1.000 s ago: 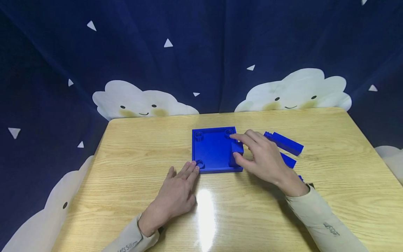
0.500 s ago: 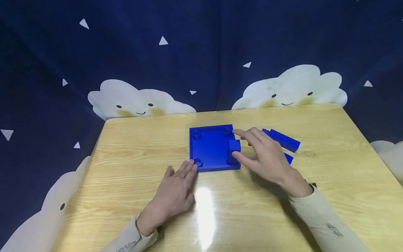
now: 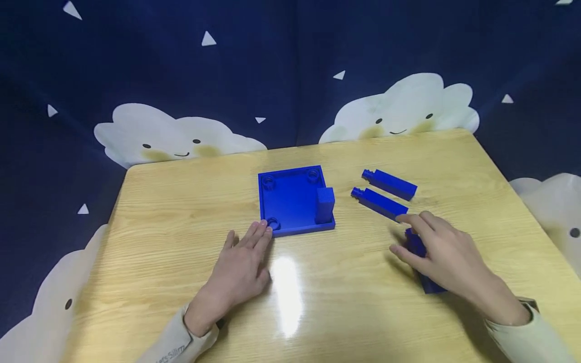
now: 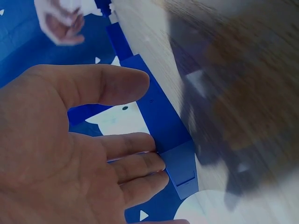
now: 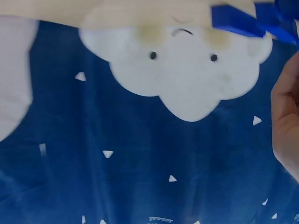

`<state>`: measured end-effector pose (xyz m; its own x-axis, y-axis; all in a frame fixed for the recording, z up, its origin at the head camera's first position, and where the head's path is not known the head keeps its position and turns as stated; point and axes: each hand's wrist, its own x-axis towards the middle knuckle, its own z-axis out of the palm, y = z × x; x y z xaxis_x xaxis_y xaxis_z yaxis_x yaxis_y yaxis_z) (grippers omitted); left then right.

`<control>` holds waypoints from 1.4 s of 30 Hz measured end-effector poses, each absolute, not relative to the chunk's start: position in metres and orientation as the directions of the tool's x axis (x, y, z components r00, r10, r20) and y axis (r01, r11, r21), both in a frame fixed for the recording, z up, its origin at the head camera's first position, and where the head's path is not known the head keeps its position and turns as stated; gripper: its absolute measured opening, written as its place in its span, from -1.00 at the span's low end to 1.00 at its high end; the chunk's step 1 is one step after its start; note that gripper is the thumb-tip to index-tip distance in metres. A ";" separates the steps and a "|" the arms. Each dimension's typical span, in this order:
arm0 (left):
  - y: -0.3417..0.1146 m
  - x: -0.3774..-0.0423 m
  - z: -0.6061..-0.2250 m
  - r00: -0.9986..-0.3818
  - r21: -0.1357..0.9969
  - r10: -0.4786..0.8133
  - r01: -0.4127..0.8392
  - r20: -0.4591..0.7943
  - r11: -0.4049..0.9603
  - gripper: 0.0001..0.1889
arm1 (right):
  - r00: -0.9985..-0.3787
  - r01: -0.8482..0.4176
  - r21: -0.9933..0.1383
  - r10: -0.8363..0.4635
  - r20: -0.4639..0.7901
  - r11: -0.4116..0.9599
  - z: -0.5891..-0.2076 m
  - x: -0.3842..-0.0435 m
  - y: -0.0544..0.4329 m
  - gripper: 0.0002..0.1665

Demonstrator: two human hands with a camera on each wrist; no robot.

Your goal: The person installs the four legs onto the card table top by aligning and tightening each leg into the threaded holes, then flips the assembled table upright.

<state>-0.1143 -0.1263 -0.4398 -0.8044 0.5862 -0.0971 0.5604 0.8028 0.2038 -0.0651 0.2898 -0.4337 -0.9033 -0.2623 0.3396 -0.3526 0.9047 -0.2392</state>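
A blue square plate (image 3: 292, 199) with a raised rim lies on the table, with round sockets at three visible corners. One blue square post (image 3: 325, 205) stands upright at its near right corner. My left hand (image 3: 238, 272) rests its straight fingertips on the near left corner; in the left wrist view the fingers (image 4: 140, 163) touch the plate's edge (image 4: 163, 112). My right hand (image 3: 454, 257) is over a lying blue post (image 3: 433, 285), thumb and index finger apart, its hold not visible. The right wrist view catches only part of that hand (image 5: 287, 121).
Two more blue posts with notched, narrow ends, a far one (image 3: 392, 185) and a nearer one (image 3: 383, 203), lie right of the plate. The wooden table (image 3: 181, 201) meets a dark blue curtain (image 3: 281, 60) with clouds behind it.
My right hand has left the upright post and moved right and nearer, over a lying post. The left hand stays at the plate's corner. The head view has shifted a little.
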 end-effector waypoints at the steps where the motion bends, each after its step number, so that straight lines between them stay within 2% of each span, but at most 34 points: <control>1: -0.128 -0.114 -0.439 -0.808 0.204 0.582 0.557 -0.091 0.805 -0.19 | -0.917 -0.327 -0.238 -0.246 0.315 0.915 -0.436 -0.060 0.293 -0.26; 4: -0.130 -0.115 -0.437 -0.814 0.210 0.576 0.552 -0.077 0.807 -0.19 | -0.954 -0.238 -0.250 -0.178 0.242 0.938 -0.441 -0.044 0.301 -0.13; 8: -0.130 -0.116 -0.436 -0.810 0.212 0.582 0.557 -0.072 0.803 -0.20 | -0.979 -0.136 -0.271 -0.087 0.183 0.953 -0.447 -0.025 0.311 -0.06; 16: -0.126 -0.113 -0.440 -0.800 0.217 0.593 0.564 -0.097 0.797 -0.18 | -0.996 -0.063 -0.288 -0.040 0.083 0.955 -0.462 -0.001 0.312 -0.04; 25: -0.127 -0.114 -0.439 -0.800 0.214 0.592 0.564 -0.094 0.797 -0.19 | -0.997 -0.040 -0.283 -0.022 0.068 0.958 -0.470 0.004 0.312 -0.10; 31: -0.129 -0.113 -0.438 -0.802 0.219 0.590 0.562 -0.094 0.798 -0.19 | -1.000 -0.005 -0.293 0.004 0.030 0.956 -0.471 0.006 0.309 -0.03; 35: -0.129 -0.113 -0.438 -0.803 0.219 0.589 0.560 -0.091 0.799 -0.19 | -0.998 -0.014 -0.303 0.005 0.064 0.953 -0.475 0.009 0.309 -0.05; 42: -0.128 -0.113 -0.438 -0.807 0.218 0.583 0.555 -0.096 0.803 -0.19 | -0.989 -0.037 -0.326 0.012 0.148 0.945 -0.479 0.012 0.309 -0.20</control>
<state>-0.1127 -0.1284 -0.4378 -0.8068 0.5831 -0.0955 0.5547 0.8031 0.2175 0.0124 0.3092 -0.4791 -0.9889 0.0119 0.1480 -0.0374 0.9447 -0.3257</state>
